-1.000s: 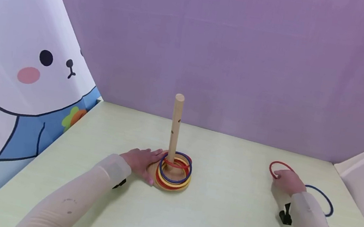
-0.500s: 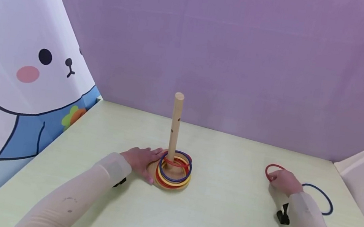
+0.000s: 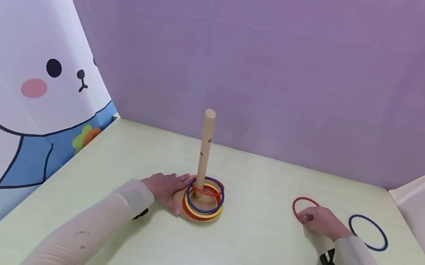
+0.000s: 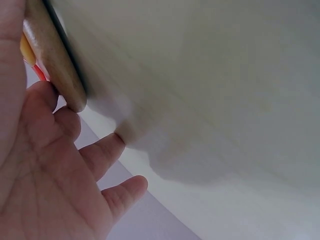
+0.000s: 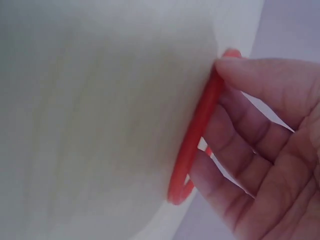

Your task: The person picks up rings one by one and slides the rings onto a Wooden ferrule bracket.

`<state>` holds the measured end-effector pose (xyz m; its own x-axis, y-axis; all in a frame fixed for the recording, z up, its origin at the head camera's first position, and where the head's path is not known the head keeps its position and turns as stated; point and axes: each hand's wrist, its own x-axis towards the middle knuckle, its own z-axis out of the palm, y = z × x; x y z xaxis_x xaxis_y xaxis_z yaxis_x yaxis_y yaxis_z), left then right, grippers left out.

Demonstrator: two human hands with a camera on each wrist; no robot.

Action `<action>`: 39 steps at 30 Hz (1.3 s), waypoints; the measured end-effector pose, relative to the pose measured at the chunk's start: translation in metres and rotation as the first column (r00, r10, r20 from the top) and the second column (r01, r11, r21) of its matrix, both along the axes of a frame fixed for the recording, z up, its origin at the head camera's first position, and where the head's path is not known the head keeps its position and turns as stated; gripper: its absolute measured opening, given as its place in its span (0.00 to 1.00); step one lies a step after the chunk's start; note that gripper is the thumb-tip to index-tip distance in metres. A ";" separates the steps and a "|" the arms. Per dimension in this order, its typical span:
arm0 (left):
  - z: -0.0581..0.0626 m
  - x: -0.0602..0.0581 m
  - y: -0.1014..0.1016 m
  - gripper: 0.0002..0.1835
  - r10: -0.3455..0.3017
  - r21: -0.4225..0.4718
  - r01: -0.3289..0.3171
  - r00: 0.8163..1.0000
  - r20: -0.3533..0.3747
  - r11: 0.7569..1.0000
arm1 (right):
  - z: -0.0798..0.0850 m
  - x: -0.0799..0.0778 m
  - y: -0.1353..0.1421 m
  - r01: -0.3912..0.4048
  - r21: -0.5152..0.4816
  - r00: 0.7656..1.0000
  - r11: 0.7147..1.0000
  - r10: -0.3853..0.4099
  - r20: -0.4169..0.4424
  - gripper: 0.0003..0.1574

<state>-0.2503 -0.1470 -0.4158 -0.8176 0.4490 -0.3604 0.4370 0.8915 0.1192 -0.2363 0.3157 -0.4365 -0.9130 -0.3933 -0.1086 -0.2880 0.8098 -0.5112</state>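
Note:
A wooden post (image 3: 205, 149) stands upright on a round wooden base (image 3: 179, 197). Several rings lie round its foot: a blue ring (image 3: 221, 205) leaning on top, with red and yellow ones under it. My left hand (image 3: 164, 189) rests against the left side of the base, fingers spread. In the left wrist view, fingertips touch the rim of the base (image 4: 55, 60), while the other fingers (image 4: 105, 152) extend away from it. My right hand (image 3: 325, 221) pinches a red ring (image 3: 294, 208) between thumb and fingers, low over the table; the right wrist view shows the ring (image 5: 197, 125) tilted.
Another blue ring (image 3: 387, 240) lies flat on the pale table (image 3: 253, 254), right of my right hand. A purple cloth wall (image 3: 285, 70) rises behind the table. A cartoon-printed cloth (image 3: 13, 57) hangs along the left side.
My right hand has moved left and a little nearer with the red ring, uncovering more of the blue ring on the table. The left hand and the post have stayed in place.

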 end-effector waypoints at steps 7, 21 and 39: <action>0.001 0.003 0.000 0.58 0.003 -0.008 -0.003 1.000 -0.003 1.000 | 0.000 0.014 -0.015 -0.078 -0.050 0.995 0.996 0.081 0.053 0.14; 0.000 0.002 -0.002 0.58 0.000 -0.009 0.000 1.000 -0.008 1.000 | 0.015 0.026 -0.007 -0.092 -0.184 0.995 0.979 0.096 0.013 0.17; -0.001 0.000 -0.001 0.58 -0.010 -0.020 0.010 1.000 -0.010 1.000 | 0.009 0.021 0.014 0.155 -0.137 0.985 0.978 -0.144 0.090 0.29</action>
<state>-0.2505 -0.1481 -0.4172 -0.8170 0.4498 -0.3609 0.4471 0.8893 0.0964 -0.2157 0.3300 -0.4274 -0.9534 -0.2696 -0.1356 -0.1228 0.7571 -0.6416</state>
